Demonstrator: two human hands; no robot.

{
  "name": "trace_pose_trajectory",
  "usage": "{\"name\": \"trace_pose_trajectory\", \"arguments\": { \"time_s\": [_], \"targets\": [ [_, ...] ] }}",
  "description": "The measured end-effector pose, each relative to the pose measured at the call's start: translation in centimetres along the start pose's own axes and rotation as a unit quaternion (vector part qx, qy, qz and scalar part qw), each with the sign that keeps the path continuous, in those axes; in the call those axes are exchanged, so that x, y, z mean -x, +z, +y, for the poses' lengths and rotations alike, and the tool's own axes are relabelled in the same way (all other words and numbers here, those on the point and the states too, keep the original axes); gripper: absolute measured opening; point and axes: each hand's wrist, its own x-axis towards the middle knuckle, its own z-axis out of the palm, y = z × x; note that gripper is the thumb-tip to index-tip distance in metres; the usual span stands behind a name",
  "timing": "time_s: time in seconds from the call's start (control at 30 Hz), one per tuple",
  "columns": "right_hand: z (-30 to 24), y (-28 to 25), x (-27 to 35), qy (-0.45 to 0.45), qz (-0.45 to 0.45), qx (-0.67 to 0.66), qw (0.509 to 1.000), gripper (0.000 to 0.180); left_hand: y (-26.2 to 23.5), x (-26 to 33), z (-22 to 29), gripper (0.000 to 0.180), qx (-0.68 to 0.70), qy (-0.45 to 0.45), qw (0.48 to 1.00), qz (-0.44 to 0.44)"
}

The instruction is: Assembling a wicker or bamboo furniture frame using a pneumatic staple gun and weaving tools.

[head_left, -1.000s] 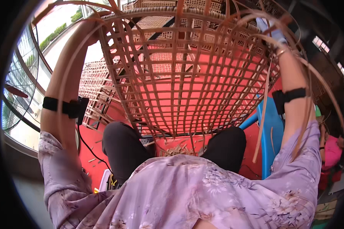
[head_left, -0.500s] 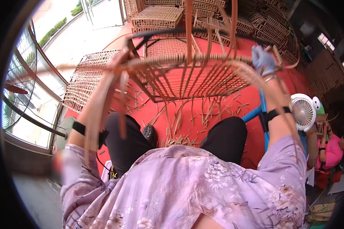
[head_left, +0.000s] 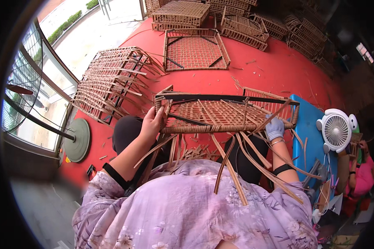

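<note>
A woven rattan tray-like frame [head_left: 220, 128] lies across my lap, its far side edged by a bare black bar. My left hand [head_left: 154, 121], ungloved, is closed on its left end near the corner. My right hand [head_left: 274, 127] wears a pale blue-grey glove and grips the near rim toward the right end; its fingertips are partly hidden. From the near rim, long loose rattan strips [head_left: 232, 174] hang toward me, and some pass over my right wrist.
A half-woven frame [head_left: 112, 83] with loose ends lies left, another frame [head_left: 195, 50] ahead, stacks [head_left: 180, 14] behind. A blue table [head_left: 305, 120] with a white fan [head_left: 335, 130] stands right, a standing fan's base [head_left: 76, 140] left. A person in pink [head_left: 363, 174] sits far right. Strip offcuts litter the red floor.
The woven frame has come down from a raised, tilted position onto my lap, both hands lowering with it. The loose strips have swung from above the rim to hang toward me.
</note>
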Motion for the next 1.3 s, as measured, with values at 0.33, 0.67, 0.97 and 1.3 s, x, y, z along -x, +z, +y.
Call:
{"name": "trace_pose_trajectory", "arguments": {
  "time_s": [0.33, 0.67, 0.97, 1.3],
  "targets": [
    [2.1, -2.9, -0.5, 0.003, 0.061, -0.071, 0.996, 0.027, 0.8, 1.4, 3.1, 0.019, 0.007, 0.005, 0.999, 0.051],
    [2.4, -1.2, -1.3, 0.164, 0.007, -0.254, 0.953, 0.029, -0.7, 2.5, 0.4, 0.023, -0.003, -0.004, 1.0, -0.008],
    [1.7, -15.2, 0.4, 0.349, 0.279, -0.48, 0.755, 0.045, -4.9, 3.3, 2.5, 0.037, -0.075, 0.034, 0.996, -0.034],
    [-28.2, -22.9, -1.6, -0.032, -0.009, -0.82, 0.571, 0.04, -2.3, 3.1, 10.6, 0.025, -0.197, 0.326, 0.913, -0.147]
  ]
}}
